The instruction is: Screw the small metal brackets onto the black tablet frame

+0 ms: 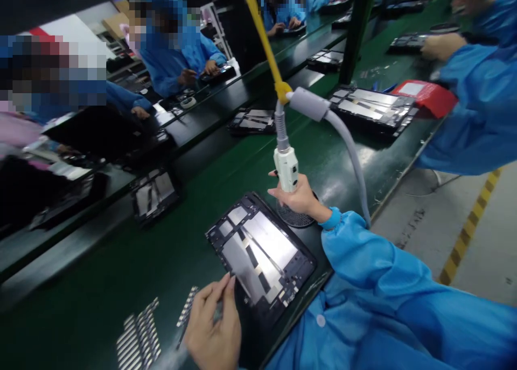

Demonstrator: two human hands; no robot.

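An opened tablet chassis (262, 254) with silver battery panels lies on the green belt in front of me. My right hand (299, 197) grips a white electric screwdriver (286, 168) held upright just past the tablet's far corner, over a small round black tray (293, 216). The screwdriver hangs from a yellow cord (262, 36) and trails a grey cable (351, 154). My left hand (214, 324) rests at the tablet's near left corner, fingers pinched together on a thin tool I cannot make out clearly.
Strips of small silver parts (139, 335) lie left of my left hand. More open tablets (374, 109) (155, 195) sit along the belt. A red box (428, 95) lies far right. People in blue coats work at the right (480, 90) and across the line (177, 52).
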